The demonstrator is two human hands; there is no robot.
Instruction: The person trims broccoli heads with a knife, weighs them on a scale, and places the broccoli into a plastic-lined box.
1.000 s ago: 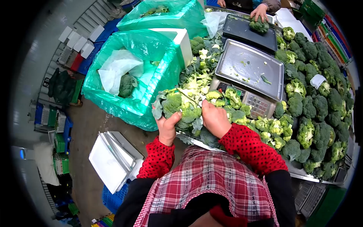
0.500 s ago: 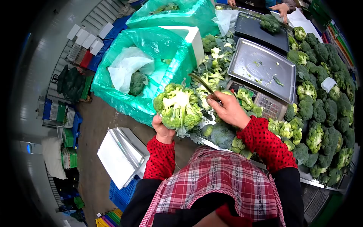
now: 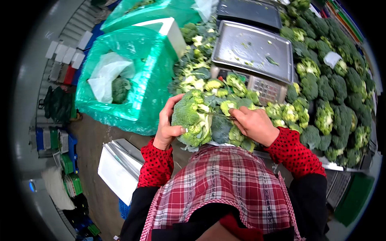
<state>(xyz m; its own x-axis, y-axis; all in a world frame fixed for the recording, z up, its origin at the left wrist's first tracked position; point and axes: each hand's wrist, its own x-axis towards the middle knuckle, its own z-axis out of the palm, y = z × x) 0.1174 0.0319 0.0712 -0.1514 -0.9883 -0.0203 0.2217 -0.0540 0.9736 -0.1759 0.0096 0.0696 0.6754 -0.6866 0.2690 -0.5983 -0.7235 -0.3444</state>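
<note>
Gripping the broccoli head (image 3: 187, 116) in the left hand (image 3: 165, 126) from its 9 o'clock side, at 11 o'clock from the apron (image 3: 225, 176). Shows its pale stalk (image 3: 205, 120), upturned a moment ago, now rolled toward 3 o'clock, with the knife (image 3: 217, 114), clasped in the right hand (image 3: 257, 125), back against it; seems mid-cut. Points its crown (image 3: 184, 110) toward 9 o'clock, with its long axis roughly 12 to 6.

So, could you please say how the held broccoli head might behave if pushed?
The broccoli head would probably roll unevenly, given its domed crown. Its thick pale branches suggest stiffness, though its bumpy surface might shed small pieces.
</note>
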